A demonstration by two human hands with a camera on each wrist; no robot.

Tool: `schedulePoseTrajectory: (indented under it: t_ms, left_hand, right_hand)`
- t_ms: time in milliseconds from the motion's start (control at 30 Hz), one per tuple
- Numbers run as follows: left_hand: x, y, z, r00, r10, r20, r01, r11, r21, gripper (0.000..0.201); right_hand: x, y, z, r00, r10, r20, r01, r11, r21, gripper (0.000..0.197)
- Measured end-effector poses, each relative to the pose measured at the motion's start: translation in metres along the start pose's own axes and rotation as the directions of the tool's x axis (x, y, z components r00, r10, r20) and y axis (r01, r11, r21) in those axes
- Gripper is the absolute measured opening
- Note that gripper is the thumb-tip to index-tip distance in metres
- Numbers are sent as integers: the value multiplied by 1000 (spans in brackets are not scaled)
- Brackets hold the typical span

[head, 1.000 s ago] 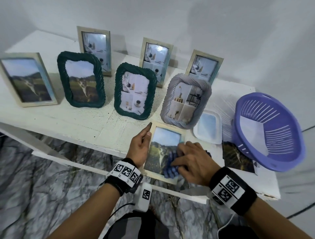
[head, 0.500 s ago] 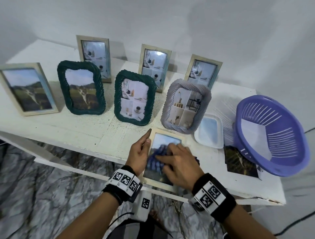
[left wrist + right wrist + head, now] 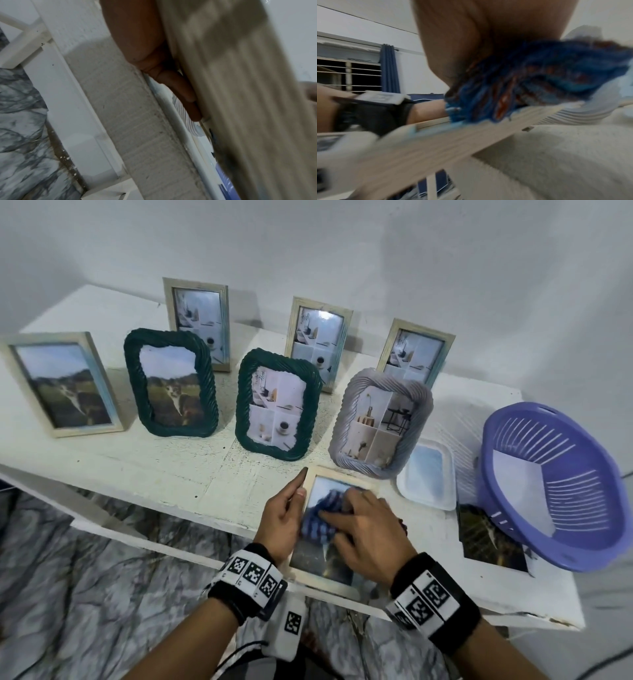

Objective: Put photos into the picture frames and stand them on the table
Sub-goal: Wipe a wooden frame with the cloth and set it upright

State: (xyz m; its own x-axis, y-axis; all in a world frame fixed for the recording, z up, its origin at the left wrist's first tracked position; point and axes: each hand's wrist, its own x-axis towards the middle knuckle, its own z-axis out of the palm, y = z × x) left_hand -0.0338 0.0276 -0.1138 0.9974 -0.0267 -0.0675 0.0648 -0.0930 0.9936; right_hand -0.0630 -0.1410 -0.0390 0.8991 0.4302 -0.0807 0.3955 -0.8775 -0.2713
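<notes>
Item: pale wooden frame (image 3: 310,575), laid flat at the table's (image 3: 171,470) 6 o'clock edge.

The frame's left rim was gripped by the left hand (image 3: 284,522), fingers extended along it; a blue cloth (image 3: 320,517) was pressed onto its glass by the right hand (image 3: 366,537), fingers curled over it. A loose photo (image 3: 486,539) was recorded at 4 o'clock, partly under the purple basket (image 3: 561,484); seven standing frames were ranged from 9 to 1 o'clock.

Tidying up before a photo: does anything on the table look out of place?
A loose photo lies flat, partly under the tipped purple basket. The table's front right edge is chipped.
</notes>
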Motion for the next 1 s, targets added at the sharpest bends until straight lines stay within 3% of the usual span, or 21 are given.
schedulePoseTrajectory:
  t_ms: [100, 167, 233, 367, 433, 567, 700, 767, 900, 1000]
  left_hand:
    - [-1, 1, 2, 1000, 6, 10, -6, 1000, 14, 39]
    - [0, 3, 5, 1000, 4, 8, -5, 1000, 10, 39]
    - [2, 3, 7, 1000, -2, -9, 2, 1000, -10, 39]
    - [4, 1, 6, 999, -15, -32, 14, 1000, -21, 39]
    - [3, 2, 6, 999, -22, -42, 22, 1000, -16, 39]
    - [2, 1, 5, 999, -22, -49, 21, 999, -26, 40]
    - [1, 2, 5, 999, -14, -46, 13, 1000, -25, 40]
    - [0, 2, 4, 999, -17, -39, 16, 1000, -24, 39]
    - [-2, 4, 4, 999, -31, -24, 31, 999, -27, 39]
    - [0, 6, 6, 999, -26, -40, 25, 999, -26, 38]
  right_hand:
    - [-22, 4, -4, 980, -166, 113, 159, 985, 71, 36]
    - [-31, 11, -10, 979, -169, 115, 163, 985, 56, 31]
    - [-33, 22, -16, 991, -115, 75, 113, 993, 33, 33]
    - [-31, 49, -34, 992, 123, -36, -117, 983, 138, 47]
    - [-26, 65, -44, 945, 268, -189, -233, 954, 187, 40]
    - [-8, 91, -50, 750, 534, -389, -503, 843, 188, 24]
    - [16, 107, -43, 691, 567, -448, -567, 810, 150, 17]
    - [27, 115, -37, 691, 576, -437, -582, 801, 137, 18]
    - [32, 121, -18, 761, 606, -232, -600, 793, 103, 18]
    - [26, 120, -12, 763, 601, -236, -590, 798, 126, 21]
